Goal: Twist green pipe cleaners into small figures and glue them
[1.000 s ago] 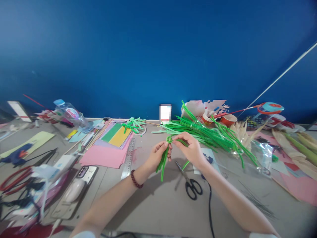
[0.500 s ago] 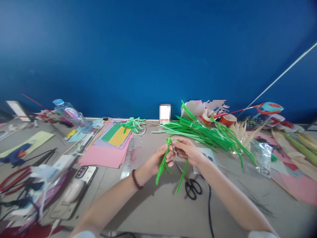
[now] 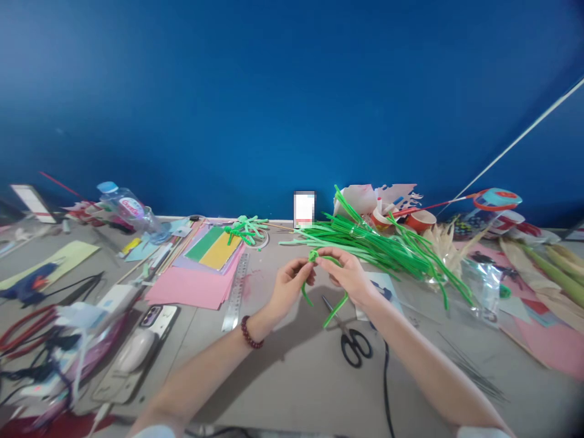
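Observation:
Above the middle of the table, both hands meet at a knotted bunch of green pipe cleaners (image 3: 313, 256). My left hand (image 3: 293, 280), with a beaded bracelet at the wrist, pinches the knot from the left. From the right, my right hand (image 3: 345, 272) pinches it too, fingers closed. One loose end hangs below the left fingers and a bent one below the right hand. Scissors with black handles (image 3: 356, 347) lie on the table beneath my right hand. Behind the hands spreads a big pile of green pipe cleaners (image 3: 378, 246).
To the left lie a metal ruler (image 3: 236, 292), pink paper sheets (image 3: 189, 289) and a phone (image 3: 116, 377) with a white mouse (image 3: 137, 351) on it. A plastic bottle (image 3: 128, 207) leans at the back left. Thin wires (image 3: 474, 371) and a black cable (image 3: 387, 389) lie on the right.
The knotted pipe cleaners have turned in my fingers, and the long strands that hung below my left hand no longer hang there. Both hands have come closer around the knot.

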Demonstrator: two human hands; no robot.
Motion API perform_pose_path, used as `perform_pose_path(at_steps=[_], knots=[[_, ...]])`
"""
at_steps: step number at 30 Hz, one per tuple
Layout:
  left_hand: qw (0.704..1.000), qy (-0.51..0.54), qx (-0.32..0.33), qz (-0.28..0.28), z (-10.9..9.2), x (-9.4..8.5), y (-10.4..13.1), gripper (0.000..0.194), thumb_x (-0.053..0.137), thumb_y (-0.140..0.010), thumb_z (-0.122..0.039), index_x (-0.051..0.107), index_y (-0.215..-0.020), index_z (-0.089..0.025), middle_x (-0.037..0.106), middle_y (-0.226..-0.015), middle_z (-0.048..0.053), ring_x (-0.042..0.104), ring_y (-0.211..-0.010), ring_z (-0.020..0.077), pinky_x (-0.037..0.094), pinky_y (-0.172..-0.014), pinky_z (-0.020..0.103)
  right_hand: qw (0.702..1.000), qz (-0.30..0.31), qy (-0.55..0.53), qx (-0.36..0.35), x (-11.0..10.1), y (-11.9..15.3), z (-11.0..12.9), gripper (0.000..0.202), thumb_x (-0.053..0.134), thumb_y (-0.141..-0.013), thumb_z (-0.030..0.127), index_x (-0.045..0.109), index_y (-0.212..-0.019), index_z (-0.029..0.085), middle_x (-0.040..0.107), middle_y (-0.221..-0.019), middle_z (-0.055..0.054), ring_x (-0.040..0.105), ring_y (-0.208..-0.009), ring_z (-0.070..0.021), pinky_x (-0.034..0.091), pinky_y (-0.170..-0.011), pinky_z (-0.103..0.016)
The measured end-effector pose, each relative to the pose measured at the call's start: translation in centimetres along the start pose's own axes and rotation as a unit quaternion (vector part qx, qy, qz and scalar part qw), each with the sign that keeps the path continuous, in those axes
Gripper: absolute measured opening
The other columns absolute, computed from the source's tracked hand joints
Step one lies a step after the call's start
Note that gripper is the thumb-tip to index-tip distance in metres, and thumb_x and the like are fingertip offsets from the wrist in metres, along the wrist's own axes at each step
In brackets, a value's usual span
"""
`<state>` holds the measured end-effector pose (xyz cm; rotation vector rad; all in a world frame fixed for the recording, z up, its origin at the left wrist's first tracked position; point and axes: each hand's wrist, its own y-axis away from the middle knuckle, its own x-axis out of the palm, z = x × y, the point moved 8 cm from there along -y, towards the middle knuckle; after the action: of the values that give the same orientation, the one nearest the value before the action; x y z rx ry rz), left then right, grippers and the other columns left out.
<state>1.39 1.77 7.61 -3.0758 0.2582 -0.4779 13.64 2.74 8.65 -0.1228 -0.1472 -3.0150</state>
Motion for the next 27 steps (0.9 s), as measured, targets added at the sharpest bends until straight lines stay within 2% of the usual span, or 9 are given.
perform_pose_path(at_steps=[3,7,10,14,17,19,23,27], knots=[[0.999,0.025,-0.019,-0.015,0.3,-0.1,0.0,0.029,0.067,-0.072,-0.041,0.064,-0.078,-0.013,0.056,-0.061,-0.001,0.051,-0.054,0.0092,0.043,-0.055,0.023,0.999,0.010,-0.031,0.000,0.4,0.1,-0.1,0.034,0.070,-0.070,0.042,0.063,-0.093,0.019,0.054,-0.063,0.004,0.022,-0.038,0.0000,0.013,-0.036,-0.019],[0.996,0.070,-0.049,-0.033,0.7,-0.2,0.1,0.028,0.070,-0.069,-0.040,0.065,-0.076,-0.014,0.056,-0.061,-0.001,0.051,-0.055,0.0092,0.045,-0.053,0.022,0.995,0.043,-0.094,0.010,1.2,0.2,-0.2,0.033,0.069,-0.072,0.039,0.063,-0.096,0.018,0.039,-0.049,0.009,0.016,-0.037,-0.0009,0.009,-0.036,-0.020],[0.991,0.102,-0.075,-0.040,1.1,-0.1,0.3,0.027,0.071,-0.068,-0.038,0.065,-0.075,-0.013,0.057,-0.062,0.000,0.052,-0.055,0.0088,0.045,-0.051,0.022,0.990,0.053,-0.125,0.024,1.6,0.2,-0.4,0.031,0.070,-0.071,0.037,0.060,-0.093,0.019,0.040,-0.051,0.010,0.015,-0.036,-0.0006,0.008,-0.035,-0.019],[0.985,0.128,-0.098,-0.061,1.4,-0.3,0.5,0.028,0.075,-0.063,-0.036,0.065,-0.074,-0.012,0.058,-0.061,0.000,0.052,-0.053,0.0080,0.044,-0.049,0.020,0.987,0.019,-0.154,0.030,1.4,0.4,-0.7,0.029,0.072,-0.068,0.035,0.050,-0.080,0.021,0.034,-0.048,0.013,0.013,-0.035,-0.0006,0.007,-0.035,-0.017],[0.979,0.149,-0.122,-0.068,1.8,-0.3,0.6,0.029,0.076,-0.061,-0.035,0.066,-0.073,-0.011,0.058,-0.060,0.000,0.052,-0.051,0.0076,0.043,-0.048,0.019,0.990,0.004,-0.136,0.021,1.4,0.5,-0.9,0.028,0.071,-0.069,0.036,0.050,-0.078,0.020,0.028,-0.046,0.013,0.014,-0.036,-0.0009,0.009,-0.035,-0.017],[0.976,0.157,-0.134,-0.070,1.9,-0.3,0.7,0.027,0.076,-0.062,-0.034,0.066,-0.072,-0.011,0.059,-0.059,0.000,0.052,-0.051,0.0079,0.042,-0.048,0.019,0.994,-0.010,-0.108,0.008,1.2,0.5,-1.0,0.028,0.071,-0.069,0.038,0.055,-0.081,0.018,0.032,-0.047,0.012,0.017,-0.036,-0.0009,0.011,-0.036,-0.017],[0.975,0.161,-0.149,-0.048,1.7,0.2,0.9,0.022,0.073,-0.065,-0.031,0.064,-0.069,-0.011,0.058,-0.057,0.001,0.052,-0.049,0.0085,0.043,-0.048,0.020,0.997,-0.059,-0.040,-0.024,0.5,0.5,-0.8,0.031,0.072,-0.067,0.039,0.060,-0.082,0.016,0.052,-0.061,0.004,0.025,-0.037,-0.0008,0.014,-0.037,-0.019],[0.972,0.176,-0.154,-0.027,1.7,0.6,1.0,0.024,0.070,-0.068,-0.034,0.064,-0.071,-0.011,0.058,-0.058,0.001,0.053,-0.051,0.0100,0.044,-0.049,0.022,0.996,-0.074,-0.017,-0.044,0.2,0.5,-0.6,0.029,0.071,-0.068,0.041,0.060,-0.079,0.016,0.059,-0.066,0.001,0.028,-0.039,-0.0020,0.018,-0.037,-0.020]])
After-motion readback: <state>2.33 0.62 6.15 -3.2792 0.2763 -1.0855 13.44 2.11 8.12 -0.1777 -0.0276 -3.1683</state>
